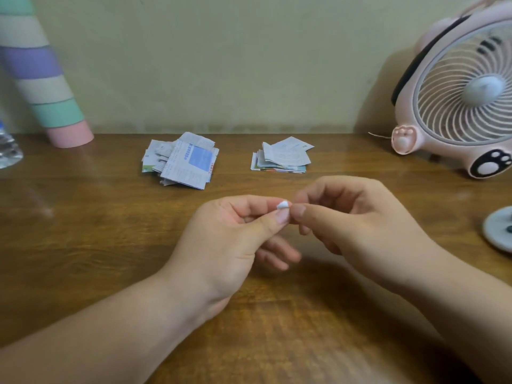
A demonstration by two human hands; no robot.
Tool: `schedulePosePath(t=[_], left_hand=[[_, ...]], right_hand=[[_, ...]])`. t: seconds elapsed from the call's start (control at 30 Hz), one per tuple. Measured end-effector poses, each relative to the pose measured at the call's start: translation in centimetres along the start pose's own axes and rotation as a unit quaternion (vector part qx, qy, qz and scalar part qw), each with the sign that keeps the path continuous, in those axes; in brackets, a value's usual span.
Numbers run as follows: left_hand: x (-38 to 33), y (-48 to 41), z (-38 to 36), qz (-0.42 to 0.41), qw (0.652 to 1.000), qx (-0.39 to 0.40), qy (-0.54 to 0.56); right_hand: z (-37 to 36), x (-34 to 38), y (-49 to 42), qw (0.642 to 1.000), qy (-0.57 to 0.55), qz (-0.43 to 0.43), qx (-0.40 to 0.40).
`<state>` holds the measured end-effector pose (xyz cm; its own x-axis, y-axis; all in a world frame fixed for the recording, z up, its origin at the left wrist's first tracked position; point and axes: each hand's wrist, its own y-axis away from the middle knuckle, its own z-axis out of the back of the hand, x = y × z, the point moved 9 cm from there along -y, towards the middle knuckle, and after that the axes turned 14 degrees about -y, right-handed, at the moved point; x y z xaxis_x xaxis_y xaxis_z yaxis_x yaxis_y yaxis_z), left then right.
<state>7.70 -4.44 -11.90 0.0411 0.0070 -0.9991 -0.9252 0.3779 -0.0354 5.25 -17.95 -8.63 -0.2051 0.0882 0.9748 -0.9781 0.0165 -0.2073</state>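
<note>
Paper scrap (283, 205), small, white and thin, sits above the wood-grain table (110, 231) in the head view. My left grip (235, 239) and right grip (357, 217) both pinch it between thumb and forefinger. Risk: uneven pull may tear it, and slack fingertips may drop it.

Bare table (83, 231) separates left hand (235, 234) and right hand (360, 217) from 2 paper piles (180, 162); fan (457, 92) crowds the right.
</note>
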Motion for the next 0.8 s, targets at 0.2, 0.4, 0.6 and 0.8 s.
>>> schedulePosePath(t=[0.2,0.4,0.6,0.8], left_hand=[[-0.1,0.0,-0.3,-0.002,0.999,0.036,0.002],[0.3,0.3,-1.1,0.040,0.990,0.117,0.074],[0.4,0.8,-1.4,0.089,0.984,0.102,0.120],[1.0,0.8,-1.5,0.114,0.982,0.083,0.128]], right_hand=[[-0.6,0.0,-0.3,0.996,-0.048,0.051,0.054],[-0.1,0.6,-0.4,0.993,-0.017,0.093,0.068],[-0.9,1.3,-0.3,0.987,0.012,0.111,0.119],[-1.2,0.4,-0.6,0.990,0.021,0.072,0.122]])
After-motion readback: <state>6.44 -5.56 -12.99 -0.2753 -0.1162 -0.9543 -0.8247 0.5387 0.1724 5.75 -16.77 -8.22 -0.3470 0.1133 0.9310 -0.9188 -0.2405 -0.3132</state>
